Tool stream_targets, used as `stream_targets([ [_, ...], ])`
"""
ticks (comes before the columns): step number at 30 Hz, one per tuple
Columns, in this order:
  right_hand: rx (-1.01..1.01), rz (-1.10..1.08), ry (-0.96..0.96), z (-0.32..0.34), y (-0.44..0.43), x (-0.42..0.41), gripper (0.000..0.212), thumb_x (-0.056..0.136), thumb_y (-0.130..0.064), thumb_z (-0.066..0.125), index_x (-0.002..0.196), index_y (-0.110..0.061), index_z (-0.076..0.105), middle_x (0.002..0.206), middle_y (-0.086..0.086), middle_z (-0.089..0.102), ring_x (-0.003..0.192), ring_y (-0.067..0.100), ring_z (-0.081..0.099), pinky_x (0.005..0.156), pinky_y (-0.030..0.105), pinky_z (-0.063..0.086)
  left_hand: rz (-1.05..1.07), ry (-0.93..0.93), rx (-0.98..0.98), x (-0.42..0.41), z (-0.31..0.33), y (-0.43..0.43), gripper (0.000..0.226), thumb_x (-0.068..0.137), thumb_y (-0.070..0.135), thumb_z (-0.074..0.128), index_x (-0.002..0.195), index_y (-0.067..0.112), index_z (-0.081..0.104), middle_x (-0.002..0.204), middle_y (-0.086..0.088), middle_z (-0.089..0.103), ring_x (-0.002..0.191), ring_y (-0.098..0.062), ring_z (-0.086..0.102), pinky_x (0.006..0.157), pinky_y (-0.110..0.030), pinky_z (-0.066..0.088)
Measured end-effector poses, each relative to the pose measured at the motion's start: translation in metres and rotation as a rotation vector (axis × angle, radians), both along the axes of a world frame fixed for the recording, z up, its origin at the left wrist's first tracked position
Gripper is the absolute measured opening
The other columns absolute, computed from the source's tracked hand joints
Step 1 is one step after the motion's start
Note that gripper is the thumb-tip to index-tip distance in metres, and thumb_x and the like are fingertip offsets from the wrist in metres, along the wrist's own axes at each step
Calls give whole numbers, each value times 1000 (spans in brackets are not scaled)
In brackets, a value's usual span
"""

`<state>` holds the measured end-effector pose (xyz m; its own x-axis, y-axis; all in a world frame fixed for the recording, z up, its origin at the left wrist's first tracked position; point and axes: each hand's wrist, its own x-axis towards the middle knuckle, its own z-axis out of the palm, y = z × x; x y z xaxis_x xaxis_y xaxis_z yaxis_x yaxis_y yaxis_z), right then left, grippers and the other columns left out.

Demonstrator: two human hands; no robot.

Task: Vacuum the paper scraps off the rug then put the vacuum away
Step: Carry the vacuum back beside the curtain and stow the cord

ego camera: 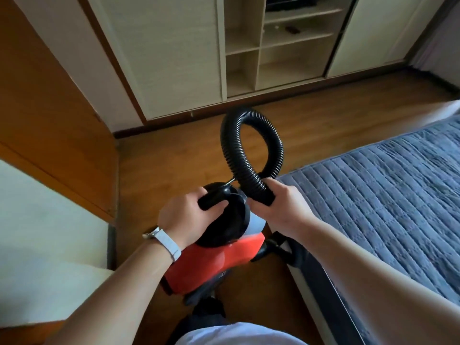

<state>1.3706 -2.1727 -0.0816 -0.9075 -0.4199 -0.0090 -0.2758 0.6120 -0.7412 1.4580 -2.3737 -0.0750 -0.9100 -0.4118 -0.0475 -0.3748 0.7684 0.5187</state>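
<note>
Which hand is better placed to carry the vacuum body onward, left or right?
Left, probably: the left hand grips the vacuum by its top handle; the right hand only holds the hose.

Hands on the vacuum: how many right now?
2. The left hand grips the black handle atop the red vacuum; the right hand holds the black hose near its end. No other hand shows.

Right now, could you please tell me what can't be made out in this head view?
Paper scraps: none in frame; cleared or beyond the edges, cannot tell.
Hose far end: hidden behind the right grip, head view.
Vacuum base: covered by the left forearm.
Small dark item on the shelf: too small and blurred to identify.
</note>
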Motion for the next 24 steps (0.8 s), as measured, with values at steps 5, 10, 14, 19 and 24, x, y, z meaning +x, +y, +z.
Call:
stream_targets([
  [5,63,-40,-7,8,-85,-52,25,77,-41,75,96,-26,67,70,-6,65,67,14,63,61,34,52,-72,-15,35,-57,-4,-86,40,81,68,56,85,28,61,73,10,65,71,-13,62,62,-30,49],
  [10,26,-53,-15,22,-146,-95,24,79,-40,75,98,-28,67,71,-5,66,63,15,63,58,35,53,-109,-7,36,-114,7,-154,41,82,68,54,88,28,59,72,10,64,67,-9,62,63,-36,55],
  [14,-5,-79,-16,23,-176,-127,22,78,-41,74,95,-29,65,67,-5,65,56,14,59,52,32,49,-135,44,2,-149,16,-193,45,82,70,52,86,26,58,70,7,64,64,-10,61,62,-39,56],
  [19,-25,-76,-42,18,-203,-177,17,79,-38,73,90,-29,64,64,-6,61,51,8,52,48,27,43,-137,49,19,-201,12,-221,45,80,70,54,81,25,58,67,6,63,62,-10,60,62,-39,56],
  [24,-29,-71,-55,1,-223,-243,18,79,-41,74,86,-29,62,65,-5,61,53,8,53,50,31,46,-88,116,208,-263,-16,-239,49,69,74,58,72,25,58,63,4,63,62,-15,64,64,-45,55],
])
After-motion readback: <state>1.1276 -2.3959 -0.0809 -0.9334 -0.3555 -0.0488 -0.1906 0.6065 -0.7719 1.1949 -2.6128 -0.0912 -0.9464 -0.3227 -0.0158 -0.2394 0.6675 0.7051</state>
